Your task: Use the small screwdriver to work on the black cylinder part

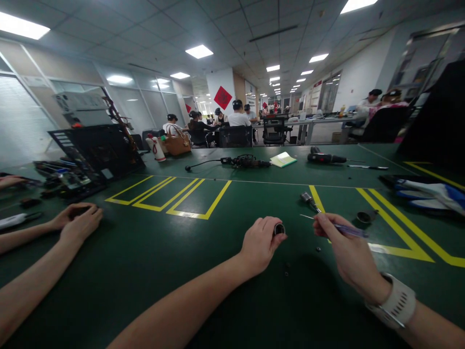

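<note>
My left hand point(258, 246) is closed around a small round metal ring-shaped part point(279, 229), its open end facing right. In my right hand point(343, 247) is a screwdriver point(349, 230) with a purplish clear handle; its thin shaft points left towards the ring, apart from it. Just beyond the right hand lies a metal part with a knurled head and a stem point(308, 199). A dark cup-shaped metal part point(364, 217) rests to the right of the screwdriver. Several tiny dark pieces, one a small nut point(318, 249), lie on the green table between and below my hands.
Yellow tape point(189, 214) marks the green tabletop point(163, 271). Farther back are a cable bundle point(249, 161), a notepad point(283, 159), a power drill point(325, 156) and a pen point(367, 167). Gloves point(428, 194) lie right. At left, another person's hands point(82, 222) hold a dark object.
</note>
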Demonstrator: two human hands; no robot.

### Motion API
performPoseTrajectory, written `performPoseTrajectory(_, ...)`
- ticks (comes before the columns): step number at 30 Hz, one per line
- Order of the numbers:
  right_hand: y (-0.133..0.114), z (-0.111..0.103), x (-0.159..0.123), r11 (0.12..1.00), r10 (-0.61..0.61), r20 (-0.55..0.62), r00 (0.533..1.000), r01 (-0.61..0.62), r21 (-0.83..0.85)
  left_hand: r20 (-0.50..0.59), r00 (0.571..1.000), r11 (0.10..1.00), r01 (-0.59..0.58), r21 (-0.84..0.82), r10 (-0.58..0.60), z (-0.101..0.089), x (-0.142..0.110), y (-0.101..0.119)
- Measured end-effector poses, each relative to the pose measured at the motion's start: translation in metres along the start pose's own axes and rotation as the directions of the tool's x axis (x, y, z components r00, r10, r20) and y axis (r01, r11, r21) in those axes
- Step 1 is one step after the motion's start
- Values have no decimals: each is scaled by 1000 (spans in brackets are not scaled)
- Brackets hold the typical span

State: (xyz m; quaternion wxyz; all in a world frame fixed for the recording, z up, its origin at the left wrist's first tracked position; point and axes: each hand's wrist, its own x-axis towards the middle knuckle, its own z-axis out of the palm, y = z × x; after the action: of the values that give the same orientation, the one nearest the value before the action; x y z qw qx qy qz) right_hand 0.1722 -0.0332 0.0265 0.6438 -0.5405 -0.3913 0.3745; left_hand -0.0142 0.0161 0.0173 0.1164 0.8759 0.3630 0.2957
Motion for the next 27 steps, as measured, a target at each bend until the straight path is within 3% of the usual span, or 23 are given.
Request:
performPoseTrajectory(2, 0, -2, 1, 998, -21, 55, 998, 23, -52, -28, 1000, 996, 8, -88, -10, 1, -1, 3)
performPoseTrajectory(5, 4, 1, -7, 955, -74, 286, 955, 150, -254, -147, 978, 950, 98, -296, -146, 4, 1, -3)
performPoseTrajectory(7, 8, 6, -18, 889, -102, 486, 868, 298, -347, -223, 926, 867, 172, -468, -304, 7, 5, -11)
performPoseTrajectory(10, 14, 12, -32, 754, -93, 733, 674, 529, -390, -295, 821, 732, 202, -651, -489, 13, 11, -23)
performPoseTrajectory(12, 15, 15, -38, 642, -45, 816, 576, 643, -418, -306, 802, 705, 190, -684, -513, 17, 12, -26)
performPoseTrajectory(13, 15, 16, -40, 596, -18, 836, 549, 677, -432, -301, 806, 704, 189, -685, -509, 18, 12, -26)
performPoseTrajectory(15, 14, 18, -44, 540, 19, 852, 524, 712, -449, -288, 823, 709, 184, -680, -490, 22, 10, -25)
performPoseTrajectory(21, 6, 20, -50, 468, 5, 858, 514, 757, -456, -263, 885, 719, 108, -687, -384, 33, 7, -26)
performPoseTrajectory(23, 2, 20, -50, 457, 11, 861, 509, 763, -457, -213, 869, 667, 165, -726, -446, 34, 9, -28)
performPoseTrajectory(27, -6, 18, -52, 448, 80, 868, 489, 761, -470, -80, 789, 480, 287, -829, -610, 31, 6, -30)
